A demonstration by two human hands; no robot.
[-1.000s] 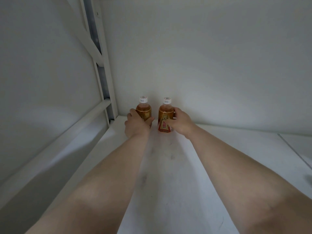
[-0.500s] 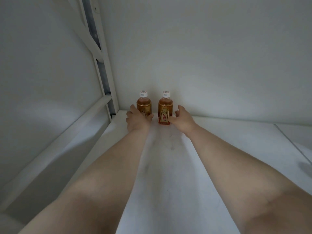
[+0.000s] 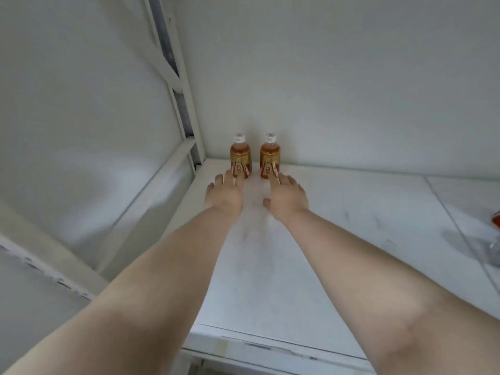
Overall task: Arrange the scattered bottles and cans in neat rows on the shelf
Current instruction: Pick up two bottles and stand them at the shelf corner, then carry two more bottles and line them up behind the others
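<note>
Our left hand (image 3: pixel 224 193) and right hand (image 3: pixel 286 198) lie open, fingers straight, holding nothing, fingertips at the left bottle (image 3: pixel 240 155) and right bottle (image 3: pixel 270 155), which stand upright in the back corner of the shelf (image 3: pixel 351 212). A stray item (image 3: pixel 496 239) at the far right lies nearer our right hand.

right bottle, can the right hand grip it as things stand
Probably yes: the right hand lies open with its fingertips at the base of the right bottle, nothing between them, and the left bottle stands apart.
</note>
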